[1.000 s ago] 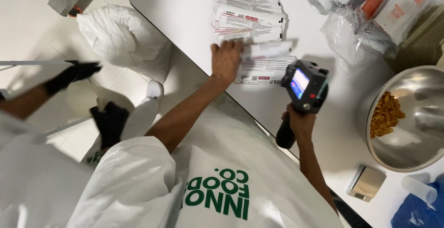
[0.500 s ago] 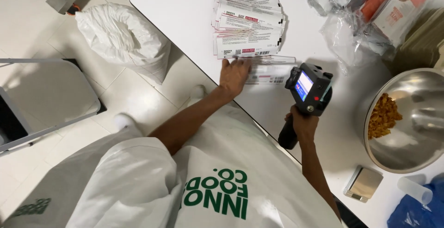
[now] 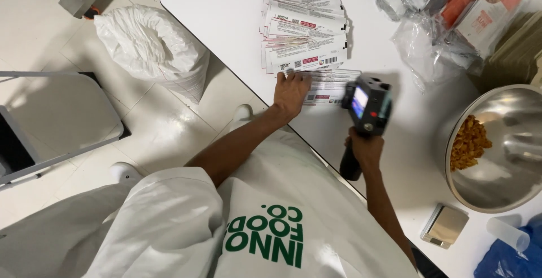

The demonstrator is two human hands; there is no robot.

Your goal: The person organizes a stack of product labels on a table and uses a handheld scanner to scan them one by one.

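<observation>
— Where are the hands?

— The left hand (image 3: 292,90) lies flat, fingers spread, pressing on a printed white pouch (image 3: 330,86) on the white table (image 3: 226,12); it grips nothing, just pins the pouch down. The right hand (image 3: 366,149) is clamped around the black grip of a handheld printer gun (image 3: 368,108), whose lit screen faces up.

— And the pouch relative to the gun?

— The gun's head sits just at the pouch's 3 o'clock end, right over its edge; whether it touches, I cannot tell.

— What lies around?

— At 12 o'clock from the left hand, a fanned stack of pouches (image 3: 305,35), just beside the pinned one. At 3 o'clock from the gun, a steel bowl (image 3: 508,176) with orange-brown snack pieces (image 3: 468,142) in it. At 5 o'clock, a small pocket scale (image 3: 444,225). At 1 o'clock, clear bags of packets (image 3: 446,12). Off the table, at 10 o'clock from the left hand, a white sack (image 3: 152,49) sits on the floor.
</observation>
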